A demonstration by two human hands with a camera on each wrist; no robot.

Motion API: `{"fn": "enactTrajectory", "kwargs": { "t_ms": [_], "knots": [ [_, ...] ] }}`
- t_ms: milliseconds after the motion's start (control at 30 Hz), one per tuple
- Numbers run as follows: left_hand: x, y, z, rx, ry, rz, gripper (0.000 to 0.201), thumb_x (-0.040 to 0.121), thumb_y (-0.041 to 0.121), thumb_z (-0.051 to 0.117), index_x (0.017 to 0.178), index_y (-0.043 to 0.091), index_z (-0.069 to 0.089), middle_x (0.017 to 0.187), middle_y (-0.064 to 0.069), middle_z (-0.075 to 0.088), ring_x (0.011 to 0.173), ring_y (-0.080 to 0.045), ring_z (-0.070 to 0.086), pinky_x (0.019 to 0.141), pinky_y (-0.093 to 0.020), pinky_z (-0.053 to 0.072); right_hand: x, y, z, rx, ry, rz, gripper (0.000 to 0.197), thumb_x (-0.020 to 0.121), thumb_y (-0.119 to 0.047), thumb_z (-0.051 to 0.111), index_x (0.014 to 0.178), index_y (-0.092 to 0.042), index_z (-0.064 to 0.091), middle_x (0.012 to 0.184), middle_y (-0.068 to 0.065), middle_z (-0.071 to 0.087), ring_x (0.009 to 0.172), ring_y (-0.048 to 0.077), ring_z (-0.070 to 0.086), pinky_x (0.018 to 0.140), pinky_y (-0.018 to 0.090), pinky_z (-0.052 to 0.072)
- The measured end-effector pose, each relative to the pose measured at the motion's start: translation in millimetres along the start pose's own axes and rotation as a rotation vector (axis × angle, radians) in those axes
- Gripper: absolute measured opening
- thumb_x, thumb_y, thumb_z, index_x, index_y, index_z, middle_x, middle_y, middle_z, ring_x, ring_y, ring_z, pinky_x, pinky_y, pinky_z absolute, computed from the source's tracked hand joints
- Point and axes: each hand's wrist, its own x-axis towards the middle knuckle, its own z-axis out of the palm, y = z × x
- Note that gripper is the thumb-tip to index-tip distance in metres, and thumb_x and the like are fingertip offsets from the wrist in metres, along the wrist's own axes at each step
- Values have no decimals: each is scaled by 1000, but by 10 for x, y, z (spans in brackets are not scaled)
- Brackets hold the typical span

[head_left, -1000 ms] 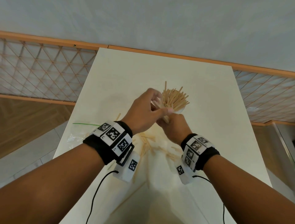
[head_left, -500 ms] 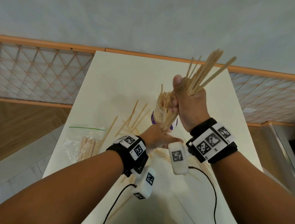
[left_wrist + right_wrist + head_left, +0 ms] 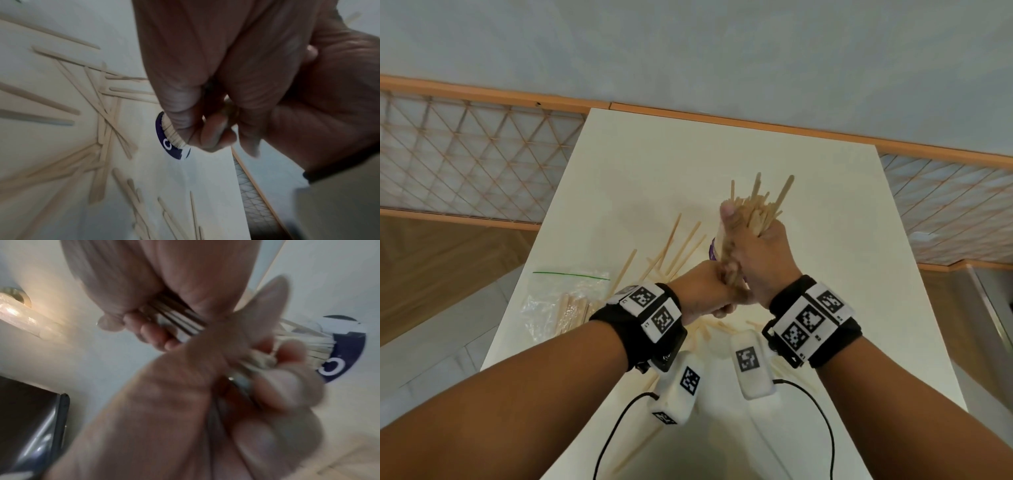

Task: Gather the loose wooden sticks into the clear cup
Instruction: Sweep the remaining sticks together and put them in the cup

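My right hand (image 3: 751, 236) grips a thick bundle of wooden sticks (image 3: 758, 209), held nearly upright with the tips fanning out above the fist. My left hand (image 3: 722, 294) curls round the bundle's lower ends, seen close in the left wrist view (image 3: 216, 133). The clear cup (image 3: 714, 250) is almost wholly hidden behind both hands. Only its purple-labelled base (image 3: 167, 146) shows beside the stick ends, as it does in the right wrist view (image 3: 345, 353). Loose sticks (image 3: 678, 246) lie on the table left of the cup, and more (image 3: 102, 113) are spread below my wrists.
A clear zip bag (image 3: 565, 308) holding sticks lies near the white table's (image 3: 619, 154) left edge. Floor drops away on both sides, with lattice railing (image 3: 465, 154) beyond. A dark object (image 3: 30, 426) shows at the right wrist view's lower left.
My right hand has come down from high over the cup, carrying the bundle with it. My left hand has risen from the table to grip the bundle's lower end.
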Motion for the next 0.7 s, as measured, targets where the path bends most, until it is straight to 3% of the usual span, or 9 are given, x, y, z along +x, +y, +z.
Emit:
{"fn": "enactTrajectory", "kwargs": {
  "t_ms": [67, 133, 233, 300, 400, 467, 533, 633, 700],
  "knots": [
    [-16, -53, -126, 275, 20, -40, 49, 77, 26, 79, 110, -1, 55, 94, -11, 61, 67, -13, 54, 59, -23, 48, 86, -149, -49, 64, 69, 10, 51, 84, -57, 59, 55, -19, 40, 42, -4, 35, 37, 15, 32, 43, 26, 33],
    [-33, -170, -306, 656, 203, -77, 69, 73, 40, 79, 128, 12, 47, 121, -9, 55, 101, -20, 56, 85, -34, 51, 211, -348, -128, 119, 171, -27, 54, 86, -59, 57, 51, -23, 38, 42, -6, 34, 37, 15, 32, 44, 27, 34],
    [-43, -395, -550, 976, 497, -213, 90, 76, 50, 72, 143, 9, 27, 141, -23, 34, 132, -40, 34, 107, -46, 35, 447, -565, -219, 143, 327, -132, 54, 89, -55, 58, 48, -26, 37, 39, -5, 34, 38, 16, 34, 48, 29, 37],
    [-20, -555, -626, 999, 487, -319, 108, 76, 58, 68, 150, 8, 7, 151, -32, 15, 141, -47, 16, 116, -50, 23, 591, -562, -235, 120, 388, -165, 53, 88, -54, 60, 50, -24, 38, 39, -3, 35, 38, 17, 35, 50, 31, 38],
    [11, -740, -579, 1015, 427, -351, 119, 77, 66, 61, 152, 7, -9, 156, -34, -10, 146, -48, -6, 121, -51, 9, 713, -328, -243, 38, 392, -129, 50, 87, -52, 63, 58, -18, 41, 46, 4, 40, 41, 19, 38, 48, 29, 38],
    [24, -795, -463, 971, 400, -266, 119, 78, 66, 60, 152, 6, -10, 157, -30, -12, 147, -45, -9, 121, -50, 8, 702, -93, -241, -77, 349, -61, 48, 84, -51, 68, 66, -9, 53, 56, 15, 47, 46, 20, 44, 49, 27, 42],
    [31, -823, -319, 960, 362, -166, 117, 78, 65, 61, 152, 5, -8, 160, -25, -7, 148, -41, -6, 122, -48, 8, 673, 82, -241, -158, 313, -32, 42, 79, -43, 77, 73, -5, 60, 62, 16, 59, 51, 21, 57, 57, 29, 53],
    [52, -843, -226, 964, 376, -66, 122, 72, 63, 68, 152, 5, -3, 159, -20, 8, 148, -39, 8, 121, -47, 17, 687, 134, -286, -173, 328, -129, 27, 75, -19, 83, 91, -17, 61, 74, 9, 71, 70, 23, 70, 72, 36, 59],
    [79, -826, -252, 981, 370, -95, 130, 66, 65, 71, 152, 7, -7, 160, -19, -1, 148, -40, 1, 122, -48, 13, 728, 95, -338, -192, 388, -209, 36, 80, -9, 74, 106, -27, 57, 79, 7, 74, 77, 20, 72, 75, 30, 59]
  ]
}}
